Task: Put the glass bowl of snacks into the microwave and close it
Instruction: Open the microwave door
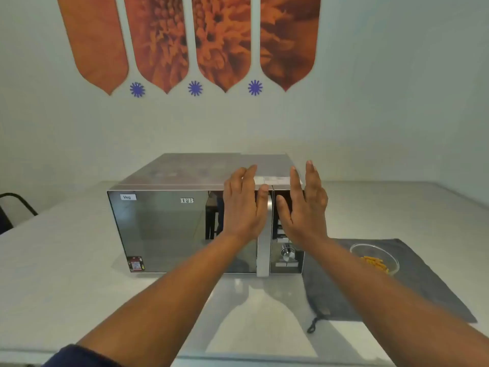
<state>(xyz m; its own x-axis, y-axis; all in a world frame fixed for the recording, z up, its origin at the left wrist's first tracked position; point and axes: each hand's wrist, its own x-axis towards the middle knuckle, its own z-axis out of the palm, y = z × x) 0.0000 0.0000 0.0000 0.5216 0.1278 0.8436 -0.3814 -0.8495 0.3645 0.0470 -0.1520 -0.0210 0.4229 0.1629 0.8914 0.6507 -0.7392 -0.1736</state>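
**A:** Opening comes first, I'd judge: the silver mirrored-door microwave is shut, and both hands hover at its front, fingers spread, holding nothing.

**B:** Where exactly?

**A:** The left hand is in front of the door's right edge, beside the vertical silver handle; the right hand covers the control panel.

**B:** And the snacks?

**A:** The clear glass bowl of orange snacks rests on a dark grey cloth on the pale counter, just right of the microwave.

**B:** Advice?

**A:** Pull the handle. Hinges seem left, so the door should swing clear of the bowl. The cloth's cord could snag.
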